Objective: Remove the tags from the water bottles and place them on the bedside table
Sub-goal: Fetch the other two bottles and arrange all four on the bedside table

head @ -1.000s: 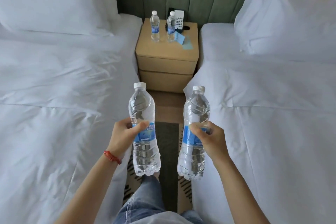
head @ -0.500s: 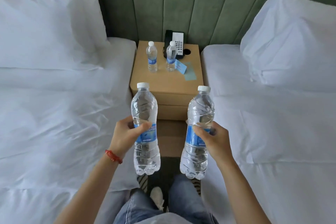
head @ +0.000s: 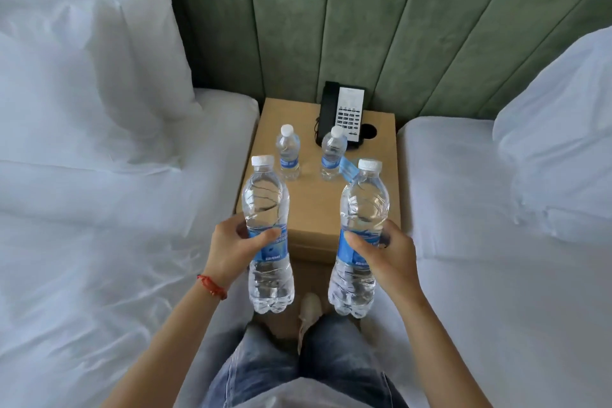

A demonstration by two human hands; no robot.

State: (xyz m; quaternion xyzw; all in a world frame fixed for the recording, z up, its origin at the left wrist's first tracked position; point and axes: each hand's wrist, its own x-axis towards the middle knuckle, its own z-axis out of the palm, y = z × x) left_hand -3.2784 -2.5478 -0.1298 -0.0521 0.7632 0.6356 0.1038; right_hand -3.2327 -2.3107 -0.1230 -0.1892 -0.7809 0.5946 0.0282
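Upright in each fist, two water bottles are held out over the aisle between twin beds. Left hand wraps the left bottle at its blue label, thumb across the front and fingers curled behind, forearm reaching up from the lower left with a red cord at the wrist. Right hand grips the right bottle the same way, thumb lying over the label, forearm angling in from the lower right. Both bottles stand nearly vertical, white caps up and bases down toward the person's jeans, their long axes tipped slightly toward each other at the base. Beyond them, on the bedside table, two smaller bottles stand upright side by side, well apart from the held pair; a blue tag hangs at the right one, partly hidden by the right bottle's cap. A phone sits at the table's back edge against the green padded wall.
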